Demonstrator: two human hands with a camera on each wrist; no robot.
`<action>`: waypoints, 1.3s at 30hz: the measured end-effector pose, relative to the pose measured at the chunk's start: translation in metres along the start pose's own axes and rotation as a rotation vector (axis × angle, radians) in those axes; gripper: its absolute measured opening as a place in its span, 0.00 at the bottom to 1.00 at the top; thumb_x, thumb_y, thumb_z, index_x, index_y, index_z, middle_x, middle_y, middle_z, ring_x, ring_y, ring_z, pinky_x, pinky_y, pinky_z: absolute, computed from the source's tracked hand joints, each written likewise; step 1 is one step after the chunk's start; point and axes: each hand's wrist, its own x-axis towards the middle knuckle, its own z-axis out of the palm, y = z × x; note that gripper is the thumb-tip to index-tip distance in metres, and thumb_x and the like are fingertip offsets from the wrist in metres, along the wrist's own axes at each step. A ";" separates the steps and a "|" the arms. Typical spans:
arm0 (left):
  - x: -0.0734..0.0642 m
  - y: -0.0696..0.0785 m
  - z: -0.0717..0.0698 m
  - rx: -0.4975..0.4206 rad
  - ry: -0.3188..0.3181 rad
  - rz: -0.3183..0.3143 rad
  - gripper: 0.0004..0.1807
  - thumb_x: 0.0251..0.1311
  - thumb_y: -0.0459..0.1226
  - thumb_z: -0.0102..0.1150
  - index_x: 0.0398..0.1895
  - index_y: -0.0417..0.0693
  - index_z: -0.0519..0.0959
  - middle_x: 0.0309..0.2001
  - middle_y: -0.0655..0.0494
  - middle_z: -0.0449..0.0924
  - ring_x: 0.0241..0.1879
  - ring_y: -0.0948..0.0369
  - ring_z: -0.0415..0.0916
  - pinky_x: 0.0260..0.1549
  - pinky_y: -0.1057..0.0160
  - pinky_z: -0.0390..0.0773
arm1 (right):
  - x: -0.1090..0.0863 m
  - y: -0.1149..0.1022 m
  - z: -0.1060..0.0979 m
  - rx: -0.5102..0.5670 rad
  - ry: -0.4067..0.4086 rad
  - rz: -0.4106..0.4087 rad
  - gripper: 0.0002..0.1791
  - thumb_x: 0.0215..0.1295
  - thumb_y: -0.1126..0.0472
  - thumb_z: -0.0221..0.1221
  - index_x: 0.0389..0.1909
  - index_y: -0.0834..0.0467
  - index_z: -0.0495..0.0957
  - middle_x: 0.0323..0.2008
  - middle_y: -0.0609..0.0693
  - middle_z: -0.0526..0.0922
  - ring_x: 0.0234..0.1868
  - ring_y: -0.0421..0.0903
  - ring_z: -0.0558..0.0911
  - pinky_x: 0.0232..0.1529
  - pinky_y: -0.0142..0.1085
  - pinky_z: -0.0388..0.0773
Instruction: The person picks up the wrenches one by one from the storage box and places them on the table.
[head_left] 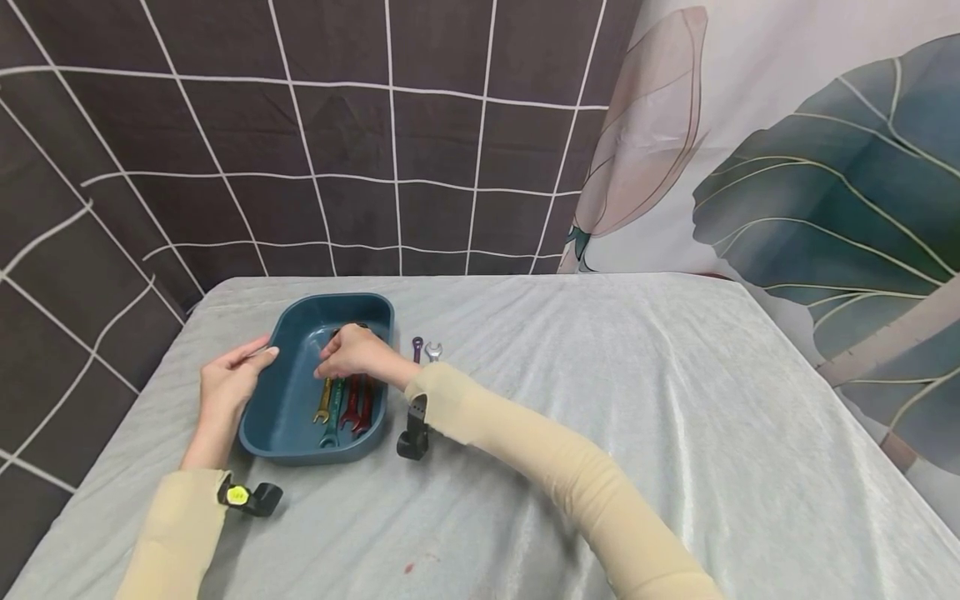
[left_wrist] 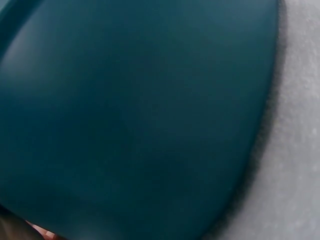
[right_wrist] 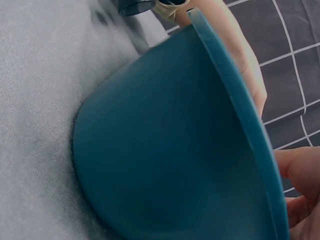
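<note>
A blue plastic basin (head_left: 296, 367) stands on the cloth; its outer wall fills much of the left wrist view and the right wrist view. My left hand (head_left: 228, 379) holds its left rim, thumb at the edge. My right hand (head_left: 356, 352) reaches over the right rim with bent fingers above several wrenches. Below it lie a yellow wrench (head_left: 322, 407), a green wrench (head_left: 332, 421), a red wrench (head_left: 351, 407) and a dark red wrench (head_left: 365, 410). The hand hides their far ends; whether it pinches one cannot be made out.
Right of the basin, a purple wrench (head_left: 417, 346) and a silver wrench (head_left: 433, 351) lie on the pale grey cloth (head_left: 600, 400), partly behind the right forearm. A dark gridded curtain (head_left: 337, 167) hangs behind the table, with a leaf-patterned one (head_left: 750, 167) at right.
</note>
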 end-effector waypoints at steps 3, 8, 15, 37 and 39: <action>0.001 0.000 -0.001 0.006 0.009 0.007 0.28 0.64 0.46 0.56 0.65 0.47 0.70 0.68 0.50 0.66 0.69 0.55 0.64 0.66 0.56 0.65 | 0.001 -0.002 0.001 -0.023 0.007 0.007 0.13 0.54 0.61 0.69 0.40 0.60 0.84 0.27 0.49 0.87 0.33 0.42 0.87 0.36 0.30 0.82; 0.001 -0.001 -0.002 0.015 0.013 0.013 0.27 0.63 0.46 0.56 0.65 0.47 0.71 0.68 0.50 0.66 0.68 0.55 0.64 0.66 0.57 0.66 | 0.005 -0.002 0.003 -0.063 0.024 0.020 0.13 0.54 0.60 0.70 0.40 0.59 0.85 0.25 0.47 0.86 0.31 0.40 0.86 0.33 0.28 0.80; 0.000 0.000 -0.001 0.009 0.012 0.008 0.28 0.64 0.46 0.56 0.66 0.48 0.70 0.68 0.51 0.66 0.68 0.56 0.64 0.66 0.57 0.66 | 0.007 0.001 0.006 -0.159 0.040 0.005 0.12 0.55 0.58 0.69 0.39 0.57 0.85 0.23 0.45 0.86 0.23 0.34 0.80 0.26 0.23 0.71; -0.001 0.001 -0.001 0.003 0.000 0.005 0.28 0.64 0.46 0.55 0.66 0.47 0.70 0.69 0.50 0.65 0.69 0.55 0.63 0.66 0.57 0.64 | 0.014 0.005 0.007 -0.216 0.092 -0.021 0.28 0.55 0.62 0.66 0.04 0.51 0.60 0.07 0.41 0.68 0.11 0.36 0.67 0.15 0.27 0.60; -0.002 0.001 -0.001 0.005 0.001 0.005 0.28 0.64 0.46 0.55 0.66 0.48 0.70 0.69 0.51 0.65 0.69 0.55 0.63 0.66 0.57 0.65 | 0.014 0.005 0.007 -0.226 0.089 -0.025 0.27 0.56 0.62 0.65 0.04 0.52 0.61 0.06 0.42 0.65 0.10 0.37 0.64 0.15 0.27 0.59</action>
